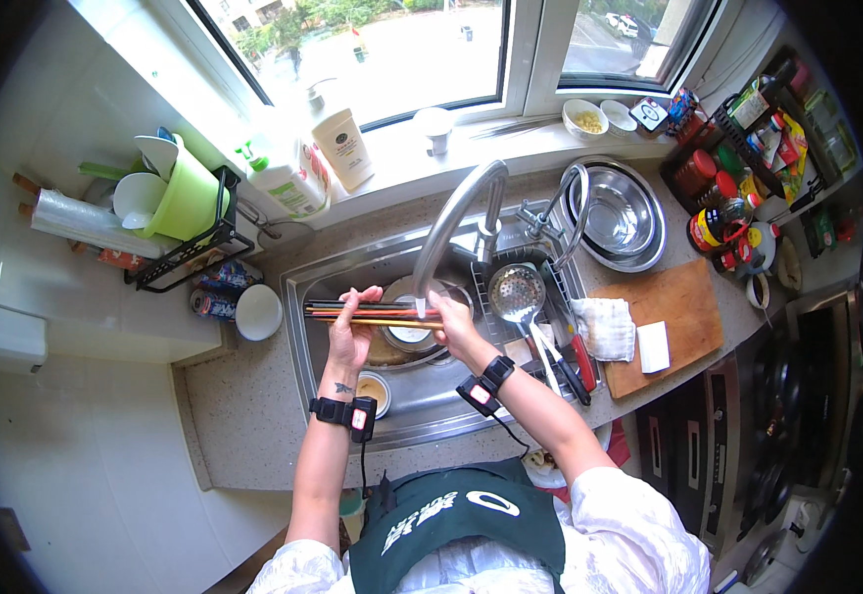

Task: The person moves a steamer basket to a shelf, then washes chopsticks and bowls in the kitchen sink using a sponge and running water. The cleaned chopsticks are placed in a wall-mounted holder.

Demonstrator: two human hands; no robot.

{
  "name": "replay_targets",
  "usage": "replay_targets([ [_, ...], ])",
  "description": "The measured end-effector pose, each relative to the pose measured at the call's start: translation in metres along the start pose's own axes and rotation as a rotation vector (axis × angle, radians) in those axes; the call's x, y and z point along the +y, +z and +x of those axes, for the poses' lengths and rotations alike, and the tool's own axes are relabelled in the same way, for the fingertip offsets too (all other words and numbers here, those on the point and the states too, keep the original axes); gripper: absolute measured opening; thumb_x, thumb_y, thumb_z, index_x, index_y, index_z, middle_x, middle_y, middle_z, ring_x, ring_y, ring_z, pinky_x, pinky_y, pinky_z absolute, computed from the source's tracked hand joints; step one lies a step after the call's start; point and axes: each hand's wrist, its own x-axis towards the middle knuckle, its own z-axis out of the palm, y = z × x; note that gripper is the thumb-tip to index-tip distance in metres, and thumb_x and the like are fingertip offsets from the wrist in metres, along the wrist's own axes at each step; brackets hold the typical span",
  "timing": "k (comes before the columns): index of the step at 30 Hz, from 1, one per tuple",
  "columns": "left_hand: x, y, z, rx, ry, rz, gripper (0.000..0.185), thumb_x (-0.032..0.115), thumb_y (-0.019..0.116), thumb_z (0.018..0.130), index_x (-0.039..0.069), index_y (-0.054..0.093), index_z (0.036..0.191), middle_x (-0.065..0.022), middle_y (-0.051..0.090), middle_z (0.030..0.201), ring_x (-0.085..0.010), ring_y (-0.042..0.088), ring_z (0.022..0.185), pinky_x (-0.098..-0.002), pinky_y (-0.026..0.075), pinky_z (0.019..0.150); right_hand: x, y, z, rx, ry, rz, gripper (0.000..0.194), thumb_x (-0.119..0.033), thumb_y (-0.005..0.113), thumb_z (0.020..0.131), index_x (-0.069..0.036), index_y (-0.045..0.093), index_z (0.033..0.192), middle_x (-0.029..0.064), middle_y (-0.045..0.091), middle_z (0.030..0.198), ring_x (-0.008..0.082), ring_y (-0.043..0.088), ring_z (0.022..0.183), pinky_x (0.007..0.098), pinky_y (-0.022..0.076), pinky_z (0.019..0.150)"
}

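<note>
Both my hands hold a bundle of chopsticks (pixel 394 313), dark, red and tan, level across the sink basin (pixel 309 386). My left hand (pixel 351 330) grips it towards the left end, thumb on top. At the right end, my right hand (pixel 455 327) has hold of it. The curved metal faucet (pixel 450 230) comes down over the bundle near my right hand, and water seems to run onto the sticks. Beneath them sit a round pan (pixel 394 358) and bowls, partly hidden by hands and chopsticks. A small bowl (pixel 373 392) with tan contents stands near my left wrist.
Right of the basin, a rack holds a skimmer (pixel 517 293) and a red-handled knife (pixel 582 362). A cutting board (pixel 673 327) carries a folded cloth (pixel 604 328). Metal basins (pixel 613 211) stand behind. At left are a white bowl (pixel 258 312) and a wall rack (pixel 192 260).
</note>
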Motion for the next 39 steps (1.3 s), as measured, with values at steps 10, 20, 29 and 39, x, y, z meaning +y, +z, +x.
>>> replay_targets([
  [10, -0.021, 0.017, 0.008, -0.049, -0.066, 0.199, 0.043, 0.033, 0.059, 0.092, 0.000, 0.053, 0.118, -0.0096, 0.067, 0.086, -0.0279, 0.061, 0.105, -0.0413, 0.045, 0.095, 0.018, -0.029, 0.006, 0.080, 0.457, 0.071, 0.046, -0.055, 0.048, 0.091, -0.011, 0.063, 0.093, -0.0014, 0.051, 0.060, 0.0084, 0.036, 0.036, 0.0214, 0.0279, 0.033],
  [20, -0.086, 0.042, 0.018, 0.174, -0.156, 0.585, 0.026, 0.027, 0.066, 0.088, 0.001, 0.065, 0.082, -0.0111, 0.068, 0.083, -0.0182, 0.067, 0.077, -0.0293, 0.055, 0.067, 0.069, -0.076, -0.031, 0.203, 0.367, 0.143, 0.031, -0.043, 0.052, 0.091, -0.013, 0.059, 0.090, 0.0039, 0.061, 0.072, 0.0135, 0.056, 0.060, 0.0260, 0.0391, 0.049],
  [29, -0.103, 0.036, 0.010, 0.011, -0.245, 0.471, 0.022, 0.028, 0.071, 0.084, 0.009, 0.059, 0.081, -0.0071, 0.067, 0.078, -0.0148, 0.064, 0.072, -0.0283, 0.050, 0.067, 0.082, -0.094, -0.030, 0.191, 0.587, 0.082, 0.036, -0.047, 0.046, 0.090, -0.014, 0.054, 0.078, 0.0040, 0.049, 0.056, 0.0138, 0.047, 0.045, 0.0259, 0.0297, 0.036],
  [39, -0.091, 0.042, 0.009, 0.047, -0.108, 0.513, 0.031, 0.034, 0.059, 0.093, 0.004, 0.060, 0.086, -0.0038, 0.062, 0.074, -0.0126, 0.061, 0.070, -0.0274, 0.050, 0.066, 0.080, -0.090, -0.034, 0.094, 0.384, 0.381, 0.036, -0.048, 0.050, 0.088, -0.015, 0.061, 0.082, 0.0029, 0.059, 0.066, 0.0162, 0.055, 0.055, 0.0274, 0.0415, 0.045],
])
